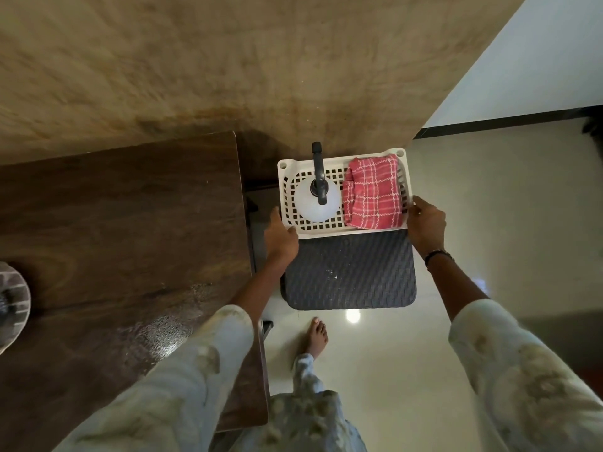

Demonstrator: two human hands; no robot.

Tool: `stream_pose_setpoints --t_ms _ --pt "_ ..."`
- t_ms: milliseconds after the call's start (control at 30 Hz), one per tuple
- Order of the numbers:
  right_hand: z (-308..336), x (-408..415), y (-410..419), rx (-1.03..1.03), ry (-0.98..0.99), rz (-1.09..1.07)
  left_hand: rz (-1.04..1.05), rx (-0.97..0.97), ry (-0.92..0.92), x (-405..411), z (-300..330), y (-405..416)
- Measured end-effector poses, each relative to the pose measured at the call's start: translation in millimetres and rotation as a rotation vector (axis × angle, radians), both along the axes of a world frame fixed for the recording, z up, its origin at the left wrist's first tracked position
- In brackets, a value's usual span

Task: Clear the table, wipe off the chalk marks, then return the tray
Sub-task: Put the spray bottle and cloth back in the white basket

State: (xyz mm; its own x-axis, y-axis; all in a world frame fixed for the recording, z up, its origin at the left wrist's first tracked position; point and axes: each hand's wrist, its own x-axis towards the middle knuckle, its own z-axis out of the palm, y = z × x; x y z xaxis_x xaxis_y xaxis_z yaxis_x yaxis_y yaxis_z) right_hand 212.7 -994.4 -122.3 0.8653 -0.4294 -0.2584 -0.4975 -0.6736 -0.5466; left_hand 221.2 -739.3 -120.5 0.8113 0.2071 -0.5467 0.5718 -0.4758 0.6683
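A white perforated tray (326, 232) is over the far part of a dark woven stool (349, 275), to the right of the dark wooden table (124, 223). In the tray stand a white spray bottle (310, 203) with a dark nozzle and a folded red checked cloth (373, 194). My left hand (280, 238) grips the tray's left near corner. My right hand (425, 223) grips its right edge. A wet sheen shows on the table's near part (163, 331); I see no chalk marks on it.
A round greyish object (11, 305) sits at the table's left edge, cut off by the frame. A beige wall runs behind the table and stool. Glossy pale floor lies to the right; my bare foot (316, 337) stands near the stool.
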Motion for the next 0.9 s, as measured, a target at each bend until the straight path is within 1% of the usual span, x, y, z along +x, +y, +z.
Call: stream_pose_setpoints --t_ms 67,133,467,700,800,867,900 --pt "0 -4 -1 0.001 -0.005 0.005 -0.023 -0.031 0.000 -1 -8 3" --pt "0 -9 0 0.007 0.012 0.001 0.002 -0.044 -0.011 -3 -11 7" --pt "4 -31 1 0.036 0.056 -0.020 0.037 -0.045 -0.005 -29 -24 13" --pt "6 -35 3 0.037 0.096 -0.008 -0.034 -0.056 0.002 -30 -24 19" --pt "14 -39 10 0.056 0.142 -0.039 -0.087 -0.002 -0.010 -32 -10 23" --pt "21 -45 19 0.054 0.113 -0.069 -0.095 0.036 -0.042 -34 -2 28" --pt "24 -51 24 0.045 0.067 -0.071 -0.103 0.048 -0.072 -36 2 32"
